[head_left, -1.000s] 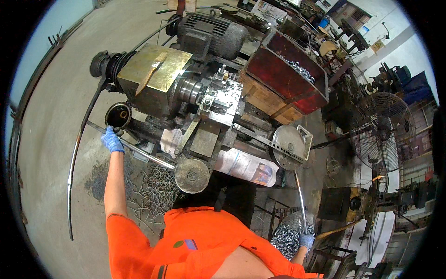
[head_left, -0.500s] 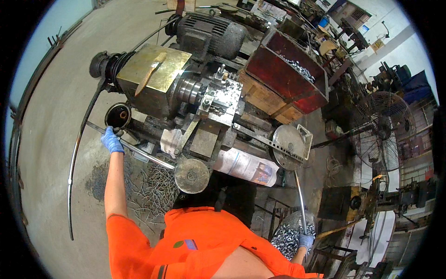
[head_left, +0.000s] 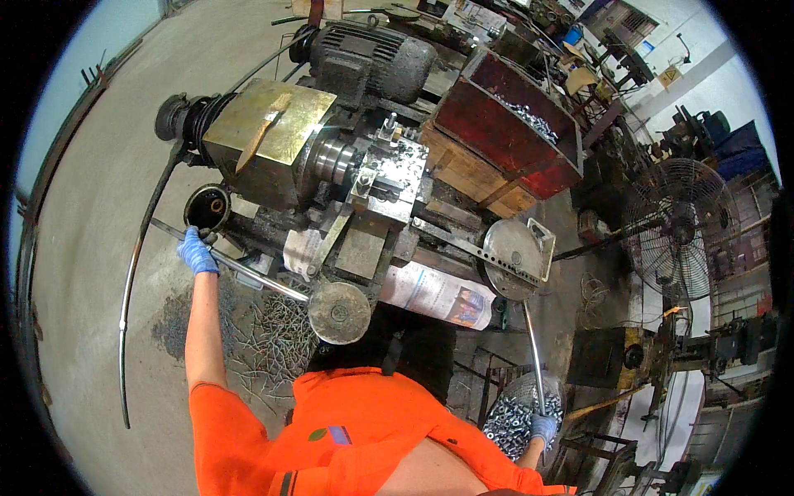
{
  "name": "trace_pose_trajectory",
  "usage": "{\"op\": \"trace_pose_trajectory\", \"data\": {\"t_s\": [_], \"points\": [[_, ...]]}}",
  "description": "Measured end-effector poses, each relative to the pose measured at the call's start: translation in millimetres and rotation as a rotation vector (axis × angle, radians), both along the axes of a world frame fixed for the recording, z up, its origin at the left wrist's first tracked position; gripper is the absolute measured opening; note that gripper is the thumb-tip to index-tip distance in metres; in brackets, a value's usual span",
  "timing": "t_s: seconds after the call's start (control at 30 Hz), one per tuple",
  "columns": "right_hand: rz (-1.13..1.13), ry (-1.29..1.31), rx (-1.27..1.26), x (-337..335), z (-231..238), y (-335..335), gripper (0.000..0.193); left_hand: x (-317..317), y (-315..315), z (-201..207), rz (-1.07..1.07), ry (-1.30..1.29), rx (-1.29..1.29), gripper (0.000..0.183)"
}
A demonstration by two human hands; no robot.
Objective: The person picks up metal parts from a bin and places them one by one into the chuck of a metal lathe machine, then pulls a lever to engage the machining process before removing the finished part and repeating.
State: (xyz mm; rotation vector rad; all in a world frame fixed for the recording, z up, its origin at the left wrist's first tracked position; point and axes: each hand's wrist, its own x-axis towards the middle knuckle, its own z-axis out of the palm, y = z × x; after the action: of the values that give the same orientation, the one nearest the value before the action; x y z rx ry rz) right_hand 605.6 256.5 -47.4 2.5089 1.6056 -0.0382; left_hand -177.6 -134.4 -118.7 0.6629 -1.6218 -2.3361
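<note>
My left hand, in a blue glove, is wrapped round a long metal lever. The lever slants from the upper left down to a round metal disc at the front of the lathe. Low on the right, my right hand, gloved alike, closes on a second metal lever that hangs from a larger disc. Beyond my hands, a shiny spindle faces a metal tool block strewn with dark chips.
A wooden-handled brush lies on the brass-coloured cover. Behind stand a motor and a red bin holding metal parts. Beside my right hand is a basket of small metal pieces. Rods and shavings litter the floor; a fan stands right.
</note>
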Motion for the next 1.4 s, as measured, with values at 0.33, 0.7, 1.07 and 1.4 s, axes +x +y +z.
{"op": "trace_pose_trajectory", "data": {"t_s": [0.33,0.7,1.07,1.4], "points": [[0.027,0.023,0.015,22.0,-17.8,2.2,0.050,-1.3,0.1,-1.5,-0.026,-0.004,-0.023,0.018],[0.080,0.008,0.031,25.2,-23.6,-3.0,0.039,1.0,1.2,3.5,-0.015,0.016,0.034,0.013],[0.013,-0.017,0.059,-3.3,-5.0,-15.8,0.045,1.0,-0.1,5.6,-0.010,-0.007,0.032,0.013],[0.086,0.051,0.095,8.0,-14.3,-14.9,0.046,2.6,4.8,6.2,-0.008,0.023,0.030,0.012]]}}
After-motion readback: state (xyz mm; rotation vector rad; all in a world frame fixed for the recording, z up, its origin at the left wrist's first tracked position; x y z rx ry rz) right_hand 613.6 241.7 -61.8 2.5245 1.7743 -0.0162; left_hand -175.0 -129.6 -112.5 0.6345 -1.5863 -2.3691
